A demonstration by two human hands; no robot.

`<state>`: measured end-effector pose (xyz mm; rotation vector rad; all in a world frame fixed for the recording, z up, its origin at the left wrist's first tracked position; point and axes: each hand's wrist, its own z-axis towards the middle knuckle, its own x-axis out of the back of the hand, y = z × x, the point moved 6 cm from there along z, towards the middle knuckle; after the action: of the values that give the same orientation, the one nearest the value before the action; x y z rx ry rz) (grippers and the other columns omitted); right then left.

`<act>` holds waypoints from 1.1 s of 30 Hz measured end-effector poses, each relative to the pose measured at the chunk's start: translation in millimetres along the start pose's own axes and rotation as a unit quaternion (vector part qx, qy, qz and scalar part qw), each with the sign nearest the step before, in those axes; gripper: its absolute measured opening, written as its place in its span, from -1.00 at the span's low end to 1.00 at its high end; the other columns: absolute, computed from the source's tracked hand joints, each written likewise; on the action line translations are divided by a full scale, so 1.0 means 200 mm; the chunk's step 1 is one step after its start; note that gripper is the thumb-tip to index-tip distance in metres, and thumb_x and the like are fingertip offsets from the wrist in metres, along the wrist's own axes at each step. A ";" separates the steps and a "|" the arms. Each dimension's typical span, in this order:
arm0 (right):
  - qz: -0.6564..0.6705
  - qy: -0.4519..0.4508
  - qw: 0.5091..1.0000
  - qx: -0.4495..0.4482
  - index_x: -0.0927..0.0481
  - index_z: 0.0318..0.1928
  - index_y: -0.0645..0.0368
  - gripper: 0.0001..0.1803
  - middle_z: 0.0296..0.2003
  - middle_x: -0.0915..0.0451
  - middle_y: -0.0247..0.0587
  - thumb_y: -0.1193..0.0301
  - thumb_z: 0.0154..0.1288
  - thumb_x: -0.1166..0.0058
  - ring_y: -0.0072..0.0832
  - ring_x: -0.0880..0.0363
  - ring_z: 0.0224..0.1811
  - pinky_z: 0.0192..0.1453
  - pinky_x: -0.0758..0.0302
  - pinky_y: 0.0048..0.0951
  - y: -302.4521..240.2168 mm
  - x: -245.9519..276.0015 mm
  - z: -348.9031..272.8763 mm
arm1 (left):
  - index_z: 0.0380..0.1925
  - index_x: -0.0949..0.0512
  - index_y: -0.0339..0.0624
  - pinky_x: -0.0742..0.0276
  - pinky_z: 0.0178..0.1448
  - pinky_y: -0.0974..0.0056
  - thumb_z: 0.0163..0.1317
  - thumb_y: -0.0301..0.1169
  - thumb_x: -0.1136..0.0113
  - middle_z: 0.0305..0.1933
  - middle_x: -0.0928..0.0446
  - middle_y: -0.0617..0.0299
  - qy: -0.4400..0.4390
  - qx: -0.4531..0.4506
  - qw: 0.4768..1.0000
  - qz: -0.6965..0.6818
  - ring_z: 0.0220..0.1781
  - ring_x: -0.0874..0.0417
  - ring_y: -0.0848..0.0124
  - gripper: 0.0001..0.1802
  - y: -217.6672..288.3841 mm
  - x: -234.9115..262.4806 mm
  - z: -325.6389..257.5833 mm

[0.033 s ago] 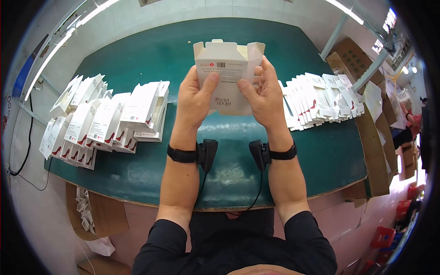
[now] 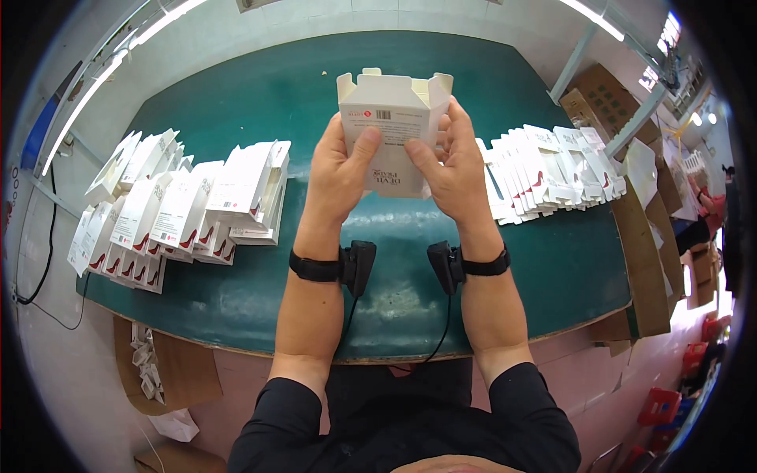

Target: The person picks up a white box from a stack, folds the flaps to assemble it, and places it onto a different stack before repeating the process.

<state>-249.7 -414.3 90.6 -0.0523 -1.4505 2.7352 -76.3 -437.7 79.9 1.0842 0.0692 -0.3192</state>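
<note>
A white carton [image 2: 398, 130] with dark print is held up over the green table, its flaps standing apart at the far end. My left hand [image 2: 339, 162] grips its left side, thumb laid across the printed face. On the right side my right hand [image 2: 451, 162] holds it the same way, thumb on the face and fingers curled at the edge. The fingers behind the carton are mostly hidden. Each wrist wears a black strap with a small black device, one on the left [image 2: 359, 268] and one on the right [image 2: 447, 266].
Stacked white cartons with red shoe pictures [image 2: 177, 209] stand on the left of the green table [image 2: 394, 315]. A fanned row of flatter cartons [image 2: 544, 173] lies at right. Cardboard boxes [image 2: 643, 260] stand beside the right edge; an open one [image 2: 189, 374] sits below left.
The carton has tilted slightly in my hands, and more of its flap end shows. Both hands keep their hold and have barely moved.
</note>
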 end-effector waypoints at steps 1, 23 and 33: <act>0.011 -0.003 1.000 0.002 -0.21 0.57 0.27 -0.23 0.23 -0.62 -0.02 0.47 0.48 -0.28 -0.35 -0.61 0.27 0.32 -0.58 -0.30 -0.03 -0.02 -0.01 | 0.34 -0.45 -0.31 -0.58 0.23 0.27 0.57 -0.24 -0.25 0.16 -0.66 0.13 -0.006 -0.010 1.000 0.029 0.14 -0.65 0.43 -0.50 -0.01 -0.02 -0.01; 0.034 -0.108 0.992 -0.058 -0.27 0.52 0.30 -0.29 0.24 -0.61 -0.03 0.32 0.54 -0.26 -0.37 -0.63 0.24 0.31 -0.58 -0.31 -0.04 0.03 -0.04 | 0.53 -0.25 -0.30 -0.64 0.30 0.20 0.50 -0.34 -0.34 0.24 -0.61 -0.06 -0.054 -0.006 0.998 -0.027 0.24 -0.66 0.30 -0.28 0.10 0.00 -0.02; 0.021 -0.024 0.999 0.026 -0.31 0.55 0.10 -0.19 0.25 -0.62 -0.03 0.33 0.39 -0.41 -0.29 -0.67 0.22 0.22 -0.68 -0.20 -0.07 0.07 -0.03 | 0.56 -0.20 -0.10 -0.70 0.23 0.14 0.39 -0.36 -0.46 0.21 -0.57 -0.02 -0.071 -0.002 0.997 0.011 0.18 -0.66 0.25 -0.15 0.17 0.00 -0.05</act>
<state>-263.4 -400.8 99.8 -0.0166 -1.4031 2.8254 -65.6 -414.3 104.4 1.0541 -0.0696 -0.3747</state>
